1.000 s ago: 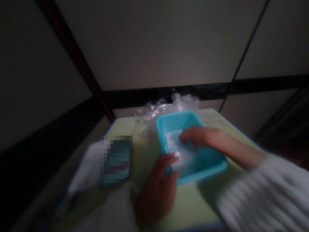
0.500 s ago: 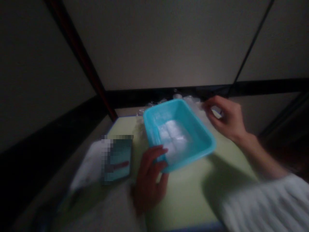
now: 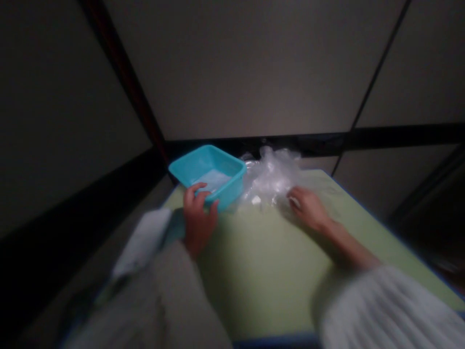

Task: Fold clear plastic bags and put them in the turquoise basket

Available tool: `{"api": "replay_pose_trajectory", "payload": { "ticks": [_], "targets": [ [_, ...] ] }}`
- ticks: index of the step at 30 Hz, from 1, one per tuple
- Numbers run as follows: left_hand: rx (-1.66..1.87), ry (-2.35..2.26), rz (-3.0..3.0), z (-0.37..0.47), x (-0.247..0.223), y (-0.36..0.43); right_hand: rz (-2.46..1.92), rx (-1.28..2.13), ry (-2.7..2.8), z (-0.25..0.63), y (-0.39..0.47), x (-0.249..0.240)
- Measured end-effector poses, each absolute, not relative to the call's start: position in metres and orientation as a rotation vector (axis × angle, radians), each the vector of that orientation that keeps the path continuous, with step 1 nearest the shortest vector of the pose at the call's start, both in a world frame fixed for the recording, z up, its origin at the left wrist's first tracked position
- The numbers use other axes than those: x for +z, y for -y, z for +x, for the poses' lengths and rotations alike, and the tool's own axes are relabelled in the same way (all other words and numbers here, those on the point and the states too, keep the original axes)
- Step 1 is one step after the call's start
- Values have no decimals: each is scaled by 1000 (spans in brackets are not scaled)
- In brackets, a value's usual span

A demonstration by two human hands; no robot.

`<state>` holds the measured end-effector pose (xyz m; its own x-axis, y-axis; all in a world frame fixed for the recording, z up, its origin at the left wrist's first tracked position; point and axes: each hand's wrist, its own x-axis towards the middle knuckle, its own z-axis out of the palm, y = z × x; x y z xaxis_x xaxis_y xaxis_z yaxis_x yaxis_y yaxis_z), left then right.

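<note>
Holding turquoise basin (image 3: 232, 189), left hand (image 3: 198, 215) — right hand (image 3: 308, 206) near plastic (image 3: 271, 177), contact blurred

Right hand (image 3: 308, 207): blurred; I can't tell whether its fingertips touch the clear plastic (image 3: 272, 173).
Turquoise basket (image 3: 233, 190): my left hand (image 3: 199, 214) hides part of the near rim.
White contents (image 3: 215, 179): partly behind that wall, too smeared for me to identify.
Teal item (image 3: 174, 227): mostly covered by my left hand and sleeve (image 3: 181, 286).
Right sleeve (image 3: 381, 310): blurred, cut by the bottom edge.
</note>
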<state>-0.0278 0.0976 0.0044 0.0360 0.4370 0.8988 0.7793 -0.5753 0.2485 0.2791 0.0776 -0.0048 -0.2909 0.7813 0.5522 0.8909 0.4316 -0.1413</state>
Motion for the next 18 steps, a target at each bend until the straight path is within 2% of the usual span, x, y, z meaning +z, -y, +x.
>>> {"api": "replay_pose_trajectory", "payload": {
  "ticks": [13,18],
  "targets": [
    [-1494,1501,-2049,-32,-6,-129,-1676,-379,2035,279,-87,-23],
    [-1472,1509,-2080,-31,-8,-131,-1730,-315,2047,282,-90,-26]
  ]
}}
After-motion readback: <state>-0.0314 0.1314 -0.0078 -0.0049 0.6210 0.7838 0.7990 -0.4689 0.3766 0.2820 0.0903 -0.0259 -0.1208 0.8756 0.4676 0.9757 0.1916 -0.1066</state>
